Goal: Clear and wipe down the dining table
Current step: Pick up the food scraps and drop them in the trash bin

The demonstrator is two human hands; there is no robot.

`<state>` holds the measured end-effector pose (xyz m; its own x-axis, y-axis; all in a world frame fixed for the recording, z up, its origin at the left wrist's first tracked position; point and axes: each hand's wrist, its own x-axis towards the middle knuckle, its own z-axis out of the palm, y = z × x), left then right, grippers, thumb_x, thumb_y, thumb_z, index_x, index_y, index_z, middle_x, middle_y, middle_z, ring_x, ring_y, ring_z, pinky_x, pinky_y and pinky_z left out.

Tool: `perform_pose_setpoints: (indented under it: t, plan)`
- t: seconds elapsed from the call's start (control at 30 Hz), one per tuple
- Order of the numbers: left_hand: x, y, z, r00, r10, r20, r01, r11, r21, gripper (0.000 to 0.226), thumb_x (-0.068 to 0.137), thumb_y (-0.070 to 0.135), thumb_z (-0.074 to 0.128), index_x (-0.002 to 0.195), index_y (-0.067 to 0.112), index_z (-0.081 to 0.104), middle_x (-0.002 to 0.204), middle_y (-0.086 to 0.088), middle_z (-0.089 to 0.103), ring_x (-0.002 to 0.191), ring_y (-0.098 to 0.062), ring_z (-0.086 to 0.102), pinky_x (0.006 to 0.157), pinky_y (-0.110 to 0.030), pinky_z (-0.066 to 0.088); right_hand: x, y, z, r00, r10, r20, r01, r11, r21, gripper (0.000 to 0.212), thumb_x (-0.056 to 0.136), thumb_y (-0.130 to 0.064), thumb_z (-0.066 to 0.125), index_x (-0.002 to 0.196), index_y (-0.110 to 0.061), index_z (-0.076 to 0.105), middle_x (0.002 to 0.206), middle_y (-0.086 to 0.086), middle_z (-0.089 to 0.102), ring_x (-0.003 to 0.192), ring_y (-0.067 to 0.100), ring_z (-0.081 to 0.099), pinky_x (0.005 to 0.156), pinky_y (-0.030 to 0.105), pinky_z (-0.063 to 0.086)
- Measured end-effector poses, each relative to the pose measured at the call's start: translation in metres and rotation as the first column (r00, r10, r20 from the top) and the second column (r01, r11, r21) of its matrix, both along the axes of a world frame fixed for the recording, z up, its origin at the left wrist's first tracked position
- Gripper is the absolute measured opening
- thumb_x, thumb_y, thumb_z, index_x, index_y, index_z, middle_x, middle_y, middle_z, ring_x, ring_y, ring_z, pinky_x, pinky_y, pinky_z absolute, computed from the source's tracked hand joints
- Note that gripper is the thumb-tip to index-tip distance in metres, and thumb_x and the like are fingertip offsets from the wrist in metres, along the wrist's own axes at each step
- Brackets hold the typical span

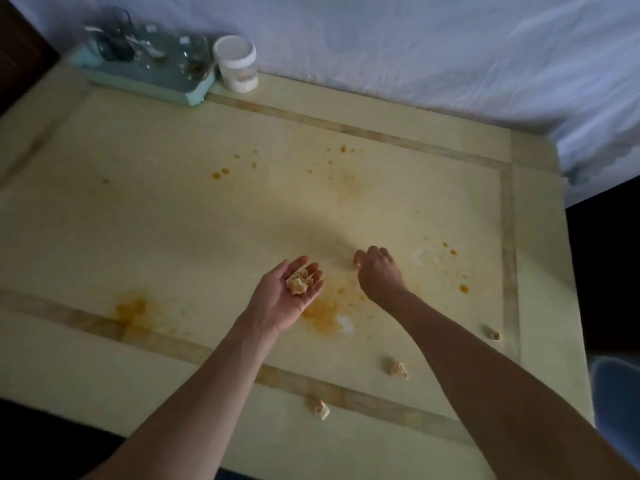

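Worktop (242, 209): pale yellow, orange-stained, fills the frame.
Left hand (287, 296), centre: palm up, cupped open as a tray for gathered food scraps (298, 281).
Right hand (377, 271), just right of it: palm down, fingers curled at the surface, apparently pinching up a crumb; any contents hidden.
Loose scraps (399, 370), lower right: uncollected.
Tray (145, 81) and jar (236, 62), upper left: not yet cleared.

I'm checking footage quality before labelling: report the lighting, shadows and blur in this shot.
Head view: dim, uneven light; a soft shadow falls on the table beyond both hands; the tray and jar at the far corner are blurred; wide-angle bending curves the table edges; the left hand and its scraps are reasonably sharp.
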<state>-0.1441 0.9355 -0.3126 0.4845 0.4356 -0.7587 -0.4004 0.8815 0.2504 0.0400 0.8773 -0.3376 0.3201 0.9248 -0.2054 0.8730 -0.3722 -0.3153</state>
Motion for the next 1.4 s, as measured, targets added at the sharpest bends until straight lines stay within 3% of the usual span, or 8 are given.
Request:
perform_pose_setpoints:
  t: [0.3, 0.4, 0.5, 0.73, 0.97, 1.07, 1.17, 1.4]
  plan:
    - [0.009, -0.060, 0.005, 0.998, -0.064, 0.019, 0.065, 0.997, -0.052, 0.035, 0.100, 0.026, 0.035, 0.100, 0.003, 0.061, 0.096, -0.017, 0.065, 0.093, -0.028, 0.060, 0.086, -0.043, 0.051, -0.042, -0.070, 0.054, 0.902, -0.038, -0.429, 0.128, 0.975, 0.183, 0.020, 0.083, -0.015, 0.065, 0.102, -0.007, 0.062, 0.092, 0.001, 0.057, 0.082, 0.015, 0.053, 0.076, 0.028, 0.045]
    - [0.006, -0.075, 0.001, 0.997, -0.057, 0.060, 0.062, 0.995, -0.083, 0.035, 0.100, 0.025, 0.036, 0.094, 0.001, 0.061, 0.084, -0.020, 0.068, 0.085, -0.030, 0.063, 0.078, -0.042, 0.056, -0.023, -0.119, 0.037, 0.937, -0.228, -0.266, 0.234, 0.972, -0.010, 0.026, 0.084, -0.015, 0.064, 0.109, -0.010, 0.060, 0.106, 0.007, 0.057, 0.096, 0.023, 0.055, 0.084, 0.033, 0.044]
    - [-0.004, -0.090, -0.004, 0.995, -0.055, 0.083, 0.064, 0.992, -0.110, 0.036, 0.100, 0.026, 0.036, 0.092, 0.001, 0.061, 0.078, -0.021, 0.069, 0.070, -0.031, 0.069, 0.071, -0.043, 0.057, -0.030, -0.166, 0.017, 0.980, -0.163, -0.113, 0.143, 0.976, -0.166, 0.037, 0.087, -0.015, 0.058, 0.123, -0.015, 0.053, 0.120, 0.012, 0.050, 0.110, 0.029, 0.049, 0.092, 0.035, 0.041]
    - [-0.060, -0.118, -0.001, 0.998, -0.045, 0.053, 0.048, 0.997, -0.063, 0.039, 0.100, 0.030, 0.034, 0.096, 0.003, 0.062, 0.090, -0.019, 0.066, 0.085, -0.028, 0.063, 0.077, -0.041, 0.055, -0.068, -0.175, 0.006, 0.987, -0.157, -0.027, 0.154, 0.985, -0.081, 0.025, 0.084, 0.000, 0.046, 0.105, -0.005, 0.058, 0.105, 0.020, 0.051, 0.100, 0.036, 0.051, 0.078, 0.042, 0.048]
    - [-0.092, -0.144, 0.000, 0.998, -0.064, 0.028, 0.065, 0.996, -0.063, 0.037, 0.100, 0.031, 0.033, 0.095, 0.007, 0.060, 0.093, -0.014, 0.063, 0.089, -0.027, 0.060, 0.081, -0.042, 0.055, -0.146, -0.157, 0.044, 0.922, -0.067, -0.382, 0.146, 0.972, 0.182, 0.026, 0.085, -0.019, 0.063, 0.108, -0.009, 0.059, 0.098, 0.000, 0.055, 0.081, 0.013, 0.050, 0.066, 0.019, 0.040]
    - [-0.104, -0.150, -0.003, 0.999, -0.025, 0.029, 0.027, 0.998, -0.065, 0.034, 0.099, 0.027, 0.035, 0.090, 0.007, 0.061, 0.087, -0.013, 0.065, 0.084, -0.025, 0.062, 0.076, -0.041, 0.055, -0.155, -0.160, 0.034, 0.935, -0.164, -0.314, 0.212, 0.969, 0.126, 0.027, 0.086, -0.014, 0.060, 0.112, -0.007, 0.056, 0.109, 0.008, 0.057, 0.094, 0.023, 0.055, 0.079, 0.030, 0.044]
    - [-0.120, -0.154, -0.006, 0.999, 0.003, 0.035, -0.001, 0.999, -0.046, 0.032, 0.099, 0.025, 0.037, 0.089, 0.007, 0.061, 0.084, -0.013, 0.066, 0.083, -0.025, 0.062, 0.078, -0.039, 0.055, -0.164, -0.173, 0.013, 0.988, -0.055, -0.144, 0.048, 0.998, -0.052, 0.032, 0.088, -0.012, 0.056, 0.119, -0.007, 0.051, 0.118, 0.014, 0.052, 0.109, 0.030, 0.050, 0.089, 0.038, 0.044]
    - [-0.135, -0.162, -0.004, 1.000, -0.004, 0.007, 0.004, 1.000, -0.021, 0.037, 0.100, 0.034, 0.033, 0.095, 0.008, 0.060, 0.093, -0.013, 0.065, 0.085, -0.024, 0.062, 0.084, -0.040, 0.052, -0.185, -0.184, 0.000, 0.998, -0.015, -0.058, 0.013, 0.999, -0.034, 0.029, 0.080, 0.006, 0.045, 0.106, -0.001, 0.055, 0.111, 0.019, 0.054, 0.105, 0.036, 0.051, 0.079, 0.040, 0.045]
